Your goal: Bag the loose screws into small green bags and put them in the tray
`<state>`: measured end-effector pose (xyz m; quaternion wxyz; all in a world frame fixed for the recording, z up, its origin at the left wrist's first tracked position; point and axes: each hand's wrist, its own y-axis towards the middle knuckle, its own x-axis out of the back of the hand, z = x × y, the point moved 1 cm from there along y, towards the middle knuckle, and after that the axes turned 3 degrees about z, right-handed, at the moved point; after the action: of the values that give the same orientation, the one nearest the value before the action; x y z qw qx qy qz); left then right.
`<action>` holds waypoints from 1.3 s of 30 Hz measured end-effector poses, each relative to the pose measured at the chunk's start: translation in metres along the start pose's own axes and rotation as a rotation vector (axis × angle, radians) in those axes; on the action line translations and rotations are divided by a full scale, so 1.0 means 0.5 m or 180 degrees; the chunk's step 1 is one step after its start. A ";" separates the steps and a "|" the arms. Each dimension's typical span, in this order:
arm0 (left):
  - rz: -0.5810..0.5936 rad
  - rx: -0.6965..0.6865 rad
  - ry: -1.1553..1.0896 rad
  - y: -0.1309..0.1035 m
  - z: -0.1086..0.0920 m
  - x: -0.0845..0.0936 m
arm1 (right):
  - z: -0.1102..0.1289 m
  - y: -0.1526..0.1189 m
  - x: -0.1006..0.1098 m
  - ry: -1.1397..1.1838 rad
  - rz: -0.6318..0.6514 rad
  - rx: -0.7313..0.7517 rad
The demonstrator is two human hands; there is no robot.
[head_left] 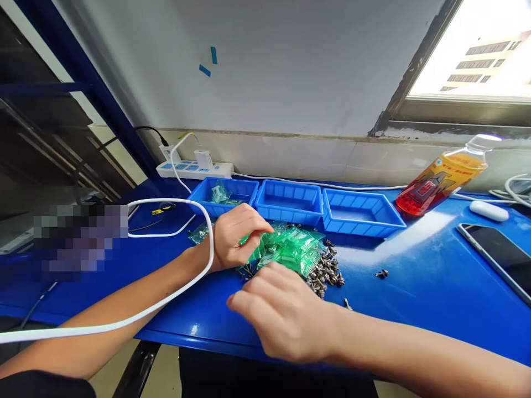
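Green bags (292, 251) lie heaped by metal screws (326, 271) on the glossy blue table (415, 287), below a grey wall (290, 66) — heap stretching sideways, bags pointing various ways — left hand (236, 235) and right hand (290, 315) curled, grip hidden, cannot tell

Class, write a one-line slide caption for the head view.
Left hand and right hand at green packets and metal screws, three blue trays behind.

Translucent green is shown by the bags (292, 251), metallic grey by the screws (326, 271), and blue by the table (415, 287) and the ribbed trays (286, 212). The cable (41, 334) is finished in plain white. The bottle (440, 179) is coloured red below, with yellow on its label.
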<state>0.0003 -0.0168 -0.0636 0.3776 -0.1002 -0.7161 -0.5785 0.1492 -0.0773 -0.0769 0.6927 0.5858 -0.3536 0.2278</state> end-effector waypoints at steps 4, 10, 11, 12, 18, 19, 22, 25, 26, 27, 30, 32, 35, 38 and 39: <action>0.0111 0.0115 -0.0165 -0.003 -0.016 0.002 | -0.058 0.015 0.027 -0.0063 -0.0476 -0.0614; 0.0019 0.1079 -0.0228 0.019 -0.024 0.002 | -0.136 0.031 0.121 0.0035 -0.0821 -0.1550; 0.0010 0.1182 -0.0226 0.029 -0.027 -0.003 | -0.142 0.023 0.128 0.0093 -0.0801 -0.1608; 0.0048 0.1203 -0.0206 0.039 -0.031 -0.011 | -0.145 0.012 0.132 0.0169 -0.0758 -0.1651; 0.0289 0.0790 -0.0167 0.074 -0.058 -0.075 | -0.140 -0.054 0.118 0.0539 -0.0707 -0.1999; 0.0282 0.0751 -0.0168 0.070 -0.061 -0.081 | -0.137 -0.059 0.114 0.0548 -0.0717 -0.2003; 0.0393 0.0765 -0.0085 0.052 -0.069 -0.083 | -0.129 -0.067 0.104 0.0547 -0.0663 -0.1834; 0.0357 0.0876 -0.0094 0.042 -0.071 -0.068 | -0.124 -0.070 0.097 0.0458 -0.0604 -0.1615; 0.0327 0.0913 -0.0096 0.042 -0.070 -0.063 | -0.124 -0.071 0.096 0.0404 -0.0608 -0.1555; 0.0313 0.0952 -0.0085 0.044 -0.069 -0.058 | -0.123 -0.071 0.095 0.0342 -0.0617 -0.1500; 0.0344 0.1074 -0.0065 0.048 -0.065 -0.051 | -0.122 -0.068 0.090 0.0189 -0.0629 -0.1398; 0.0381 0.1139 -0.0098 0.047 -0.062 -0.051 | -0.121 -0.065 0.086 0.0109 -0.0662 -0.1436; 0.0434 0.1140 -0.0175 0.038 -0.053 -0.052 | -0.123 -0.062 0.079 0.0024 -0.0713 -0.1592; 0.0621 0.1061 -0.0226 0.031 -0.033 -0.051 | -0.128 -0.064 0.078 -0.0062 -0.0747 -0.1701; 0.0681 0.1051 -0.0222 0.032 -0.025 -0.049 | -0.130 -0.064 0.079 -0.0103 -0.0764 -0.1727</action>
<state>0.0320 -0.0160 -0.0670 0.4232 -0.1324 -0.7991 -0.4060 0.2127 -0.0249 -0.0720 0.8402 0.4205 -0.3408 0.0320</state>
